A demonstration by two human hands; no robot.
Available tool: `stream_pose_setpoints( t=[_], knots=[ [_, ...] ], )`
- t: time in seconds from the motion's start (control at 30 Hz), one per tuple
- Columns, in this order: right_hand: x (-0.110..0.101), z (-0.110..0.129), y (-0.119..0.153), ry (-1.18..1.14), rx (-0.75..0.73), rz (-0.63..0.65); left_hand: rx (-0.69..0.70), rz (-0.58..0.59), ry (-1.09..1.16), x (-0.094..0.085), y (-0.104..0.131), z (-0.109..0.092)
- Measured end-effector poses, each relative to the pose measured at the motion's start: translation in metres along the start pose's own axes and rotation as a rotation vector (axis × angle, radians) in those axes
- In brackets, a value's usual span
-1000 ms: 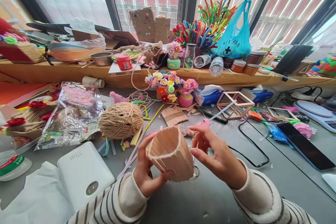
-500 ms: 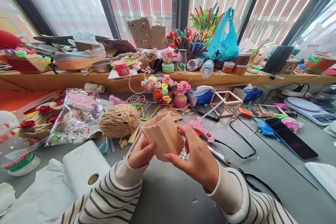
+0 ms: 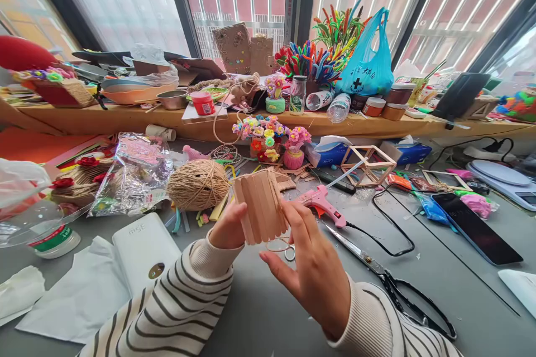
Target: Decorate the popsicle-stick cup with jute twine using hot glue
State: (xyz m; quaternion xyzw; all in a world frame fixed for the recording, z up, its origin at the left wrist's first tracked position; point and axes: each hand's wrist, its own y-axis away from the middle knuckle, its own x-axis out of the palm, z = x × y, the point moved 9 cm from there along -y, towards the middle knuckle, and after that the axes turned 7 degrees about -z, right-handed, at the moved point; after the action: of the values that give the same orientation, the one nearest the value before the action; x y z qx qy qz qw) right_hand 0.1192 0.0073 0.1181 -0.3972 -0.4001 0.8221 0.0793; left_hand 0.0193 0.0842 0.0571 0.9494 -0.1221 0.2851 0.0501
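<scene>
A small holder made of flat wooden craft sticks [image 3: 260, 209] is raised over the table, its slatted side facing me. My left hand [image 3: 228, 226] grips it from the left, thumb on the slats and the other fingers hidden behind. On the other side, my right hand [image 3: 313, 263] has its fingers stretched out, with fingertips at the holder's right edge and the thumb held apart below. A pink glue gun [image 3: 320, 201] lies just beyond this hand. To its right rest large black-handled scissors [image 3: 387, 278]. Behind the holder sits a ball of twine [image 3: 198, 185].
A white power bank [image 3: 144, 254] and white paper [image 3: 79, 295] lie at the left. To the right are a dark phone [image 3: 477, 228], a wooden stick frame [image 3: 368, 166] and a kitchen scale [image 3: 500, 173]. Yarn flowers [image 3: 262, 134] stand below the crowded ledge [image 3: 234, 129].
The holder has turned more upright, its open rim no longer facing me. My right thumb has come off its lower edge and the fingers have spread. The view has shifted slightly left.
</scene>
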Motion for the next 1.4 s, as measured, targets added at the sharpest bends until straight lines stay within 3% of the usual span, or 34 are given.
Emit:
stream_pose_setpoints(
  t=[0.2,0.53,0.87,1.13,1.27,1.4],
  knots=[
    [0.006,0.016,0.006,0.061,-0.118,0.055,-0.109,0.089,0.169,0.01,0.01,0.004],
    [0.028,0.024,0.021,0.164,-0.193,0.144,0.021,-0.071,-0.038,-0.029,-0.005,0.021],
    [0.045,0.028,0.034,0.217,-0.2,0.222,0.057,-0.172,-0.147,-0.037,0.001,0.013],
    [0.023,0.031,0.023,0.084,-0.165,0.204,0.084,-0.185,-0.145,-0.035,0.004,0.009],
    [-0.001,0.026,0.007,-0.056,-0.115,0.126,0.09,-0.138,-0.119,-0.033,0.007,0.011],
    [-0.019,0.009,-0.009,-0.212,0.003,0.134,0.101,-0.056,-0.137,-0.027,0.008,0.012]
  ],
)
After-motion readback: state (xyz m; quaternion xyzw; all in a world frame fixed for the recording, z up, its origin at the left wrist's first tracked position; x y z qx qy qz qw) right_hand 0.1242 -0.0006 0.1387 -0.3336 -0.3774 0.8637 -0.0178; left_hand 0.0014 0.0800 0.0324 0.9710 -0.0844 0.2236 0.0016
